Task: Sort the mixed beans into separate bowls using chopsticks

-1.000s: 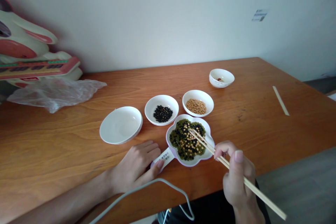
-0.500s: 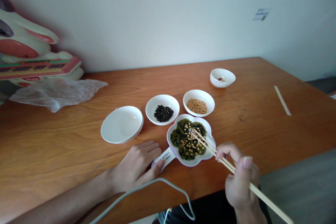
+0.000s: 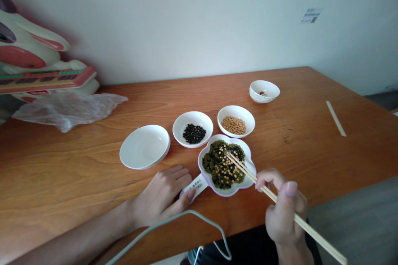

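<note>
A flower-shaped white dish (image 3: pixel 250 165) with a lilac rim and a printed handle holds mixed green, black and yellow beans (image 3: pixel 222 167). My left hand (image 3: pixel 169 192) rests on the table with its thumb over the handle, gripping it. My right hand (image 3: pixel 284 207) is closed around a pair of wooden chopsticks (image 3: pixel 314 234). Their tips are close together among the beans; whether a bean sits between them I cannot make out. Just behind the dish stand a bowl of black beans (image 3: pixel 194 133) and a bowl of yellow soybeans (image 3: pixel 234 125).
A plain white bowl (image 3: pixel 144 149) stands left of the black beans. Farther back is a small bowl (image 3: pixel 264 95) with some reddish bits. A paper strip (image 3: pixel 336 118) lies right. A plastic bag (image 3: pixel 71 109) and toy keyboard (image 3: pixel 46 80) sit left. A cable (image 3: pixel 168 218) loops in front.
The chopstick tips have drawn slightly closer together over the beans. My left hand stays on the handle, and the bowls stand where they were.
</note>
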`<state>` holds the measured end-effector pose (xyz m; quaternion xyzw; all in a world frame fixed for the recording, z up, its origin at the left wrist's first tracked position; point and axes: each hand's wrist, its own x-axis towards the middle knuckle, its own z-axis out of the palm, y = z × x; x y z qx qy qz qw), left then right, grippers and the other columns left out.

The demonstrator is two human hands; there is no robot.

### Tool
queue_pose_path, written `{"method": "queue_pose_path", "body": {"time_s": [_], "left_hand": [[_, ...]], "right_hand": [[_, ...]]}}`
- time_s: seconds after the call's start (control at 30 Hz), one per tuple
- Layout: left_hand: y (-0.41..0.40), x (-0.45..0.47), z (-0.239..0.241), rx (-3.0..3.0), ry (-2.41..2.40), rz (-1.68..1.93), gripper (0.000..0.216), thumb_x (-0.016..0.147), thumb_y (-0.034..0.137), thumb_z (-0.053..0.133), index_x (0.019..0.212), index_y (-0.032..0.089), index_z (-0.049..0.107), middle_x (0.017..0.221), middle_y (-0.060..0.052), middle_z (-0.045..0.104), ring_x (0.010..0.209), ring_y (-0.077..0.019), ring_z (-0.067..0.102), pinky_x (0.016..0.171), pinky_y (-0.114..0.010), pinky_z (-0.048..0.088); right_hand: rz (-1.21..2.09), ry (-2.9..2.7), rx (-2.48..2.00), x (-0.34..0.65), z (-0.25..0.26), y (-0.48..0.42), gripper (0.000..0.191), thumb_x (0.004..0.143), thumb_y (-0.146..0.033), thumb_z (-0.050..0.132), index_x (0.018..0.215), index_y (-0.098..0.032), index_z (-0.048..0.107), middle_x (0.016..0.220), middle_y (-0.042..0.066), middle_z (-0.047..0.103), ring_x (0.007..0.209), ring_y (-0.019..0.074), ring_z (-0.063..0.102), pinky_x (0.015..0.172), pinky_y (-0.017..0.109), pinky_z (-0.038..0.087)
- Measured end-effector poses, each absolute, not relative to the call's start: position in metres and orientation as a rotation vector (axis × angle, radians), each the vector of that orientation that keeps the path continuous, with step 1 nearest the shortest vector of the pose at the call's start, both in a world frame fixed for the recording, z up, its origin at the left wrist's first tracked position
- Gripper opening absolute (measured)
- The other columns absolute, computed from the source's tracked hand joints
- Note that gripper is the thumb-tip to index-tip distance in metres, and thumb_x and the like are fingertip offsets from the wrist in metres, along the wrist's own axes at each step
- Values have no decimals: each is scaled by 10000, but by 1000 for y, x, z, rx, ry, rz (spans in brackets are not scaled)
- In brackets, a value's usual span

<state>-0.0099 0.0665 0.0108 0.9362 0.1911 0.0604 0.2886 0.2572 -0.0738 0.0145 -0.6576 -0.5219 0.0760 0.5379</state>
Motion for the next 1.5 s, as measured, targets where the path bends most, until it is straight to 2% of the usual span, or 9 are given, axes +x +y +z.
{"method": "queue_pose_path", "body": {"time_s": [0.33, 0.63, 0.7, 0.8, 0.97, 1.2, 1.5], "left_hand": [[67, -9, 10, 2508, 511, 155, 250, 1074, 297, 376, 870, 203, 486, 864, -47, 571, 800, -212, 504, 735, -362, 355], [65, -9, 13, 2533, 523, 140, 272, 1077, 304, 369, 865, 198, 502, 863, -50, 589, 800, -211, 518, 737, -367, 372], [65, -7, 15, 2538, 523, 141, 277, 1077, 302, 368, 860, 196, 504, 862, -51, 594, 798, -210, 521, 733, -365, 375], [66, -6, 16, 2537, 511, 165, 270, 1073, 295, 375, 858, 196, 503, 858, -51, 598, 788, -207, 521, 723, -362, 374], [67, -7, 14, 2521, 505, 187, 255, 1069, 293, 390, 852, 201, 489, 858, -49, 593, 782, -206, 505, 716, -363, 351], [66, -8, 11, 2509, 507, 177, 240, 1073, 289, 387, 879, 203, 498, 863, -42, 586, 789, -208, 493, 723, -365, 327], [66, -8, 12, 2500, 512, 178, 245, 1074, 290, 386, 873, 204, 497, 860, -45, 582, 783, -208, 494, 720, -364, 328]], "right_hand": [[119, -1145, -1480, 254, 7, -73, 621, 1103, -429, 219, 722, -199, 652, 721, 58, 670, 703, 187, 641, 608, 319, 439], [105, -1061, -1400, 263, 24, -80, 774, 1047, -666, 173, 703, -206, 691, 756, 65, 694, 748, 229, 661, 642, 351, 453], [34, -1003, -1307, 263, 34, -74, 785, 1025, -709, 191, 672, -217, 690, 672, 49, 656, 698, 227, 638, 644, 359, 448], [-88, -886, -1197, 267, 44, -55, 738, 1015, -712, 258, 632, -223, 657, 622, 43, 612, 652, 223, 595, 688, 386, 451], [-133, -931, -1393, 281, 37, -31, 749, 1005, -716, 194, 678, -221, 650, 727, 93, 635, 761, 275, 620, 728, 426, 457], [105, -961, -1426, 274, 34, -72, 706, 1063, -602, 182, 729, -212, 666, 767, 75, 641, 819, 259, 626, 734, 395, 451], [254, -1130, -1519, 271, 11, -69, 770, 1044, -649, 110, 704, -211, 645, 701, 69, 656, 727, 225, 640, 660, 342, 470]]}}
